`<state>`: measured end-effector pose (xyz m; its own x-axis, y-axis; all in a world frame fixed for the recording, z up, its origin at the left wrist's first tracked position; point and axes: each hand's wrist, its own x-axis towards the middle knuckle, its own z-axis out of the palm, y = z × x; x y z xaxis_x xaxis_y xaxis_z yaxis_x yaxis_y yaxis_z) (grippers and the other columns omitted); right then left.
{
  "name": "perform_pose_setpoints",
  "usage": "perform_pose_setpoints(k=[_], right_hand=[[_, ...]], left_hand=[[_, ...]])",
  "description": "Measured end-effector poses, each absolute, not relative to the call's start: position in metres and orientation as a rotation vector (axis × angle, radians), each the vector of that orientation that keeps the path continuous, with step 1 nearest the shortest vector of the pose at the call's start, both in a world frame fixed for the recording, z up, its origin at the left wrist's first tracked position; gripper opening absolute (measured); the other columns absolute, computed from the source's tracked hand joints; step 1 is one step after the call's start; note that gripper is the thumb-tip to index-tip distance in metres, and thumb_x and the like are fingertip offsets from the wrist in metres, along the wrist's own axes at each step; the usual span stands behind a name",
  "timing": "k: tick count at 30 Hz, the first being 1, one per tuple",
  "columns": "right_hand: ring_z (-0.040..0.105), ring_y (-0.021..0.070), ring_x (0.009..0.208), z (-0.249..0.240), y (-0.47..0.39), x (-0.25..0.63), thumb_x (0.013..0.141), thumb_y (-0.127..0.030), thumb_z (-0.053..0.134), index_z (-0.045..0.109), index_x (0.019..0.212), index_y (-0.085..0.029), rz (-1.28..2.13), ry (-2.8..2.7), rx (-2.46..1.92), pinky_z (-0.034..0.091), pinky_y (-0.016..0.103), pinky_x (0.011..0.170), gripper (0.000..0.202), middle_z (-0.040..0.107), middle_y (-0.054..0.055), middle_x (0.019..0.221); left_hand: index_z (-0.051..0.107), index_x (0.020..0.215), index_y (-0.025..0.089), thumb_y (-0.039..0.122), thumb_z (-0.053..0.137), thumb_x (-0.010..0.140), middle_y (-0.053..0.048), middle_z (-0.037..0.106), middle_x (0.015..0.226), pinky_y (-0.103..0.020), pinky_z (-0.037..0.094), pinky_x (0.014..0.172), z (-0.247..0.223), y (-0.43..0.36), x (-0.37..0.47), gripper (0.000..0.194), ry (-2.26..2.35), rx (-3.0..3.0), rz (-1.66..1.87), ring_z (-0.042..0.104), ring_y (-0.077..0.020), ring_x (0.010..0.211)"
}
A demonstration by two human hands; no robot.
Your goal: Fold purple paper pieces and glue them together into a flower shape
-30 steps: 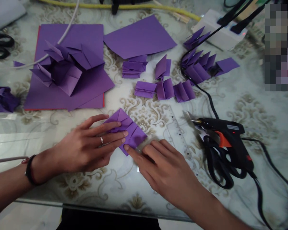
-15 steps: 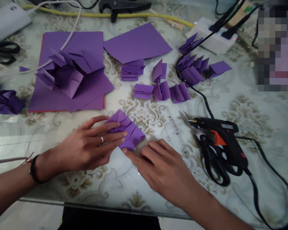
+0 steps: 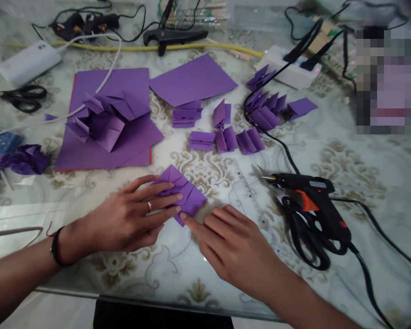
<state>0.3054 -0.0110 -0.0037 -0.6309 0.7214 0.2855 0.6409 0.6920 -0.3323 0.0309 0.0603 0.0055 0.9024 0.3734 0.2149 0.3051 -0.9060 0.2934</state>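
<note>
A folded purple paper square lies at an angle on the table, creased across its middle. My left hand rests on its left part, fingers stretched out flat and spread, holding it down against the table. At the paper's lower edge, the outstretched index finger of my right hand presses near my left fingertips. The other fingers of that hand are bent and grip nothing visible. The paper's left corner is hidden under my left fingers.
Purple sheets bear a folded paper ring. Small folded purple pieces stand beyond my hands. Right lie a black glue gun, scissors and a clear ruler. Black scissors and crumpled purple paper lie left.
The camera view has tilted up slightly, showing more of the table's far side. My right index fingertip has shifted slightly along the paper's lower edge; my left hand still lies on the paper.
</note>
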Motion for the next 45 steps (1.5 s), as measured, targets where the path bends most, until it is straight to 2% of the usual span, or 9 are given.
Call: perform_pose_setpoints(k=[10,14,20,25,29,34,37,41,45], right_hand=[[0.063,0.0253,0.086,-0.0091,-0.0158,0.3033,0.103,-0.014,0.058,0.07,0.139,-0.007,0.161,-2.531,-1.143,0.046,0.042,0.083,0.038,0.071,0.006,0.087],[0.066,0.0246,0.087,-0.0104,-0.0149,0.3011,0.104,-0.015,0.057,0.072,0.134,-0.008,0.182,-2.508,-1.155,0.048,0.043,0.082,0.034,0.075,0.006,0.09],[0.067,0.0227,0.077,-0.0086,-0.0147,0.2993,0.104,-0.015,0.057,0.072,0.134,-0.008,0.204,-2.507,-1.198,0.047,0.041,0.077,0.034,0.074,0.005,0.086],[0.067,0.0207,0.073,-0.0084,-0.0168,0.2986,0.106,-0.015,0.052,0.074,0.131,-0.008,0.23,-2.459,-1.225,0.047,0.04,0.077,0.033,0.074,0.004,0.083],[0.069,0.0212,0.075,-0.0073,-0.0161,0.2975,0.107,-0.016,0.052,0.072,0.132,-0.009,0.25,-2.476,-1.243,0.047,0.039,0.077,0.033,0.075,0.005,0.085],[0.071,0.021,0.077,-0.0044,-0.011,0.3022,0.109,-0.018,0.053,0.071,0.133,-0.011,0.346,-2.447,-1.204,0.051,0.039,0.081,0.031,0.078,0.005,0.086],[0.072,0.0196,0.077,-0.0041,-0.0081,0.3062,0.11,-0.016,0.051,0.07,0.134,-0.015,0.408,-2.429,-1.191,0.052,0.038,0.082,0.031,0.078,0.003,0.085],[0.069,0.0192,0.07,-0.0063,-0.0071,0.3059,0.11,-0.017,0.051,0.068,0.139,-0.014,0.354,-2.452,-1.194,0.052,0.038,0.076,0.034,0.074,0.001,0.078],[0.073,0.021,0.076,-0.0075,-0.0079,0.3055,0.108,-0.018,0.055,0.07,0.136,-0.012,0.363,-2.436,-1.227,0.054,0.04,0.081,0.032,0.079,0.004,0.087]], left_hand=[[0.065,0.141,0.015,0.016,0.061,0.098,-0.011,0.068,0.153,-0.054,0.038,0.126,0.0095,0.058,0.0313,0.044,0.505,2.806,0.387,0.058,-0.0326,0.146],[0.065,0.141,0.017,0.017,0.061,0.099,-0.01,0.068,0.153,-0.053,0.033,0.13,0.0102,0.0569,0.0302,0.043,0.522,2.799,0.393,0.057,-0.0307,0.148],[0.066,0.141,0.017,0.015,0.063,0.096,-0.009,0.072,0.148,-0.053,0.029,0.133,0.0092,0.0571,0.0296,0.045,0.511,2.778,0.382,0.059,-0.0302,0.146],[0.06,0.15,0.022,0.015,0.061,0.096,-0.006,0.071,0.15,-0.053,0.027,0.134,0.0068,0.0572,0.0286,0.054,0.535,2.785,0.352,0.058,-0.0293,0.147],[0.064,0.145,0.023,0.015,0.064,0.095,-0.006,0.071,0.15,-0.053,0.026,0.135,0.005,0.0574,0.028,0.05,0.522,2.778,0.375,0.057,-0.0292,0.148],[0.067,0.14,0.02,0.015,0.065,0.095,-0.008,0.072,0.147,-0.055,0.029,0.133,0.0067,0.0578,0.029,0.046,0.504,2.774,0.405,0.059,-0.0302,0.146],[0.064,0.145,0.02,0.015,0.065,0.096,-0.009,0.072,0.148,-0.056,0.031,0.132,0.0082,0.0576,0.0293,0.049,0.524,2.766,0.395,0.06,-0.03,0.145],[0.058,0.152,0.022,0.016,0.063,0.098,-0.008,0.071,0.149,-0.056,0.033,0.131,0.0074,0.058,0.0302,0.055,0.562,2.759,0.399,0.06,-0.029,0.145],[0.062,0.146,0.021,0.016,0.062,0.099,-0.009,0.074,0.145,-0.057,0.041,0.126,0.0078,0.0606,0.0316,0.047,0.546,2.746,0.446,0.064,-0.0299,0.141]])
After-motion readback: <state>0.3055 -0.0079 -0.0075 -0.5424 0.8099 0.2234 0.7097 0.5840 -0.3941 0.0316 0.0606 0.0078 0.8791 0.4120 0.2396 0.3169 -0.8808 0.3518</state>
